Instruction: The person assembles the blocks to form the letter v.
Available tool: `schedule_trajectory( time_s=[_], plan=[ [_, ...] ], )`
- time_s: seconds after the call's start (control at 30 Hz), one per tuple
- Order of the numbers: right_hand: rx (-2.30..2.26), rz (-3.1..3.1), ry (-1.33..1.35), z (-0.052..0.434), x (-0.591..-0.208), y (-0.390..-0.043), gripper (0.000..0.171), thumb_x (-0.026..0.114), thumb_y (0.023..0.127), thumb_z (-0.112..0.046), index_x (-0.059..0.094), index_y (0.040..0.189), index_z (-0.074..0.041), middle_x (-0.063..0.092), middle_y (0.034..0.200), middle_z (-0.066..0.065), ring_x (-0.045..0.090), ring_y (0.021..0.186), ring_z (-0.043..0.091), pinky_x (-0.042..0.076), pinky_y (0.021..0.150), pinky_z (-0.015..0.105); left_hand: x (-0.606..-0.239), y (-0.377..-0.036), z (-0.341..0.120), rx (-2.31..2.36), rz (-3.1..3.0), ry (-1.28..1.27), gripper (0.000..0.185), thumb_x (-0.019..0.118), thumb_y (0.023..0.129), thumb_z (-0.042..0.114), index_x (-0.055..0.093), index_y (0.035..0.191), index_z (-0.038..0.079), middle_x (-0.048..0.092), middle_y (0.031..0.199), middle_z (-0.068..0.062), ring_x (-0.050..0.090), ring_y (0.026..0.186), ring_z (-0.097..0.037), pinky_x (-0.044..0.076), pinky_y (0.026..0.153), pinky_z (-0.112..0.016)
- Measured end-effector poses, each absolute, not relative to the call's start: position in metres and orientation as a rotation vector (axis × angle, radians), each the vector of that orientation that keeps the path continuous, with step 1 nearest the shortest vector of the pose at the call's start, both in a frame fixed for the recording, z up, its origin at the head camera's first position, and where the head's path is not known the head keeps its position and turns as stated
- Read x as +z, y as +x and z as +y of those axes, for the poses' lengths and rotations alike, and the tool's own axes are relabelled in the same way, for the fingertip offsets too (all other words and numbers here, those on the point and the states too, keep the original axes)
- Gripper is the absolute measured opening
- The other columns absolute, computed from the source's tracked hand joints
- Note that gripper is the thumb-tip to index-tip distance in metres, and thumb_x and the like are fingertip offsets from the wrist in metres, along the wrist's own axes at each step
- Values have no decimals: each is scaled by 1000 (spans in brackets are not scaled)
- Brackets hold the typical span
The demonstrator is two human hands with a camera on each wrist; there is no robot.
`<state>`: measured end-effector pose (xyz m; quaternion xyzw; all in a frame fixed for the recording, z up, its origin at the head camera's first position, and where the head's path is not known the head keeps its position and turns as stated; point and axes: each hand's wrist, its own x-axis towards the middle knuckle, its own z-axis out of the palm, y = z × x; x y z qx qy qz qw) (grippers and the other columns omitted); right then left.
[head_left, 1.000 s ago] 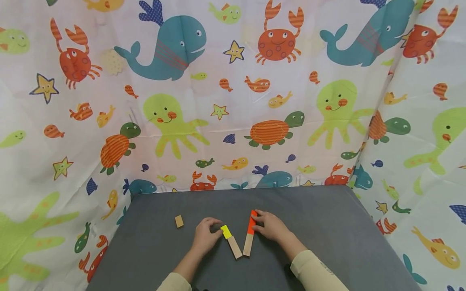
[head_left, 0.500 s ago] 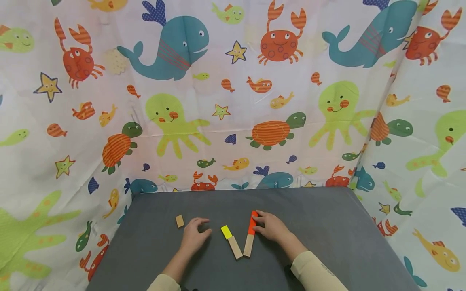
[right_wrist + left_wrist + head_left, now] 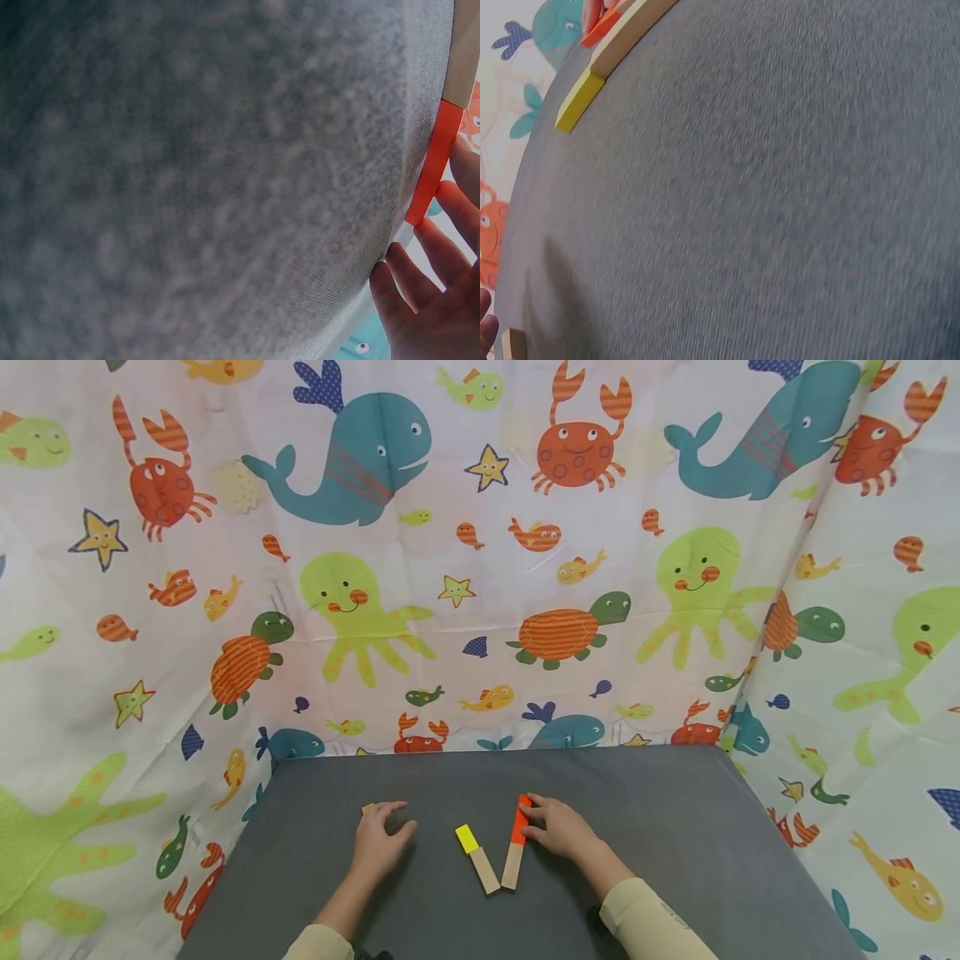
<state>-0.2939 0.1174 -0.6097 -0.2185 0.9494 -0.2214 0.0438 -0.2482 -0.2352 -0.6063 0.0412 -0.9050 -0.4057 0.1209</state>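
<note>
Broadly, the grey surface (image 3: 637, 810) carries everything. Right hand (image 3: 558, 828) rests relaxed fingers against the orange-tipped stick (image 3: 516, 842); the yellow-tipped stick (image 3: 477, 858) lies between both hands. Left hand (image 3: 378, 842), fingers loose, touches the small wooden block (image 3: 367, 808).

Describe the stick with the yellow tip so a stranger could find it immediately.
On the grey table, between the two hands, two wooden sticks form a V. The yellow-tipped stick is its left arm, untouched; its neighbour, the orange-tipped stick, is touched by the right hand.
</note>
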Motion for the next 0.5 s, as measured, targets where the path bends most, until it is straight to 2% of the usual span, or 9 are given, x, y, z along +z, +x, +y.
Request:
schedule_trajectory(
  time_s=[0.23,0.5],
  plan=[
    [-706,2893,-679,118,-609,-292,52,71,95,-35,61,141,-14,46,155,13,46,139,40,39,112,59,-610,-250,-249,-1184,-2638,185,60,78,88,28,57,141,8,54,137,-19,50,124,-37,44,104,-58],
    [-702,2889,-651,118,-609,-291,52,70,95,-36,60,143,-17,45,157,10,45,141,40,39,112,59,-611,-254,-274,-1122,-2644,239,64,75,87,20,52,144,6,42,143,-23,38,130,-43,39,106,-63]
  ],
)
